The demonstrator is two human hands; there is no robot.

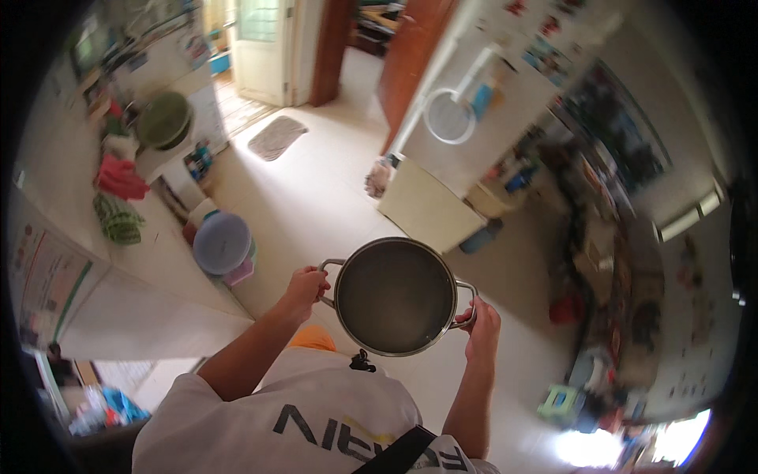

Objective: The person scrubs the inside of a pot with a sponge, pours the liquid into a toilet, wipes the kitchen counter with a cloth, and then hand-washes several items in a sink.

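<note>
In front of my body I carry a wide steel pot (395, 296) with two loop handles and a dark inside. My left hand (306, 286) grips the handle on its left, fingers wrapped round the metal. Round the opposite handle my right hand (480, 322) is closed. The pot has no lid and hangs level over the pale floor (300, 189). Whether liquid lies in it I cannot tell.
Left of me stand stacked plastic basins (222, 243) by a white wall, with a dark green basin (164, 120) farther off. A grey mat (277, 137) lies near the doorway. A cream panel (430, 204) stands ahead to the right; a green stool (559, 401) sits lower right.
</note>
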